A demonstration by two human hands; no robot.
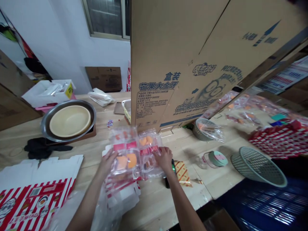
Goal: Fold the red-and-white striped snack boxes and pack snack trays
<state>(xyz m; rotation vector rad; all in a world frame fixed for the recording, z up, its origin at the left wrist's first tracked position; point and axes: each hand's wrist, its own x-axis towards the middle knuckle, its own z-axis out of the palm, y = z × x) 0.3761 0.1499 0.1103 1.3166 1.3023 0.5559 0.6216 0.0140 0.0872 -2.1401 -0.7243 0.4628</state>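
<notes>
Clear plastic candy packets point(125, 160) with orange pieces and pink labels lie side by side in front of me, over a red-and-white striped carton point(125, 195). My left hand point(107, 163) grips their left edge, fingers curled onto the plastic. On the right side, my right hand point(165, 158) closes its fingers over another packet point(147, 141) with orange and brown pieces. Both thumbs are hard to make out. A crumpled clear plastic bag point(106, 208) lies below my left forearm. Just right of my right hand is a yellow patterned wrapper point(183, 173), partly covering a dark object.
A tall cardboard box point(168, 64) blocks the table's far middle. Flattened striped cartons point(40, 189) lie at left, below a metal basin point(92, 112) holding a cream bowl point(69, 120). At right stand a jar point(216, 158), a green basket point(260, 166) and a blue crate point(264, 202).
</notes>
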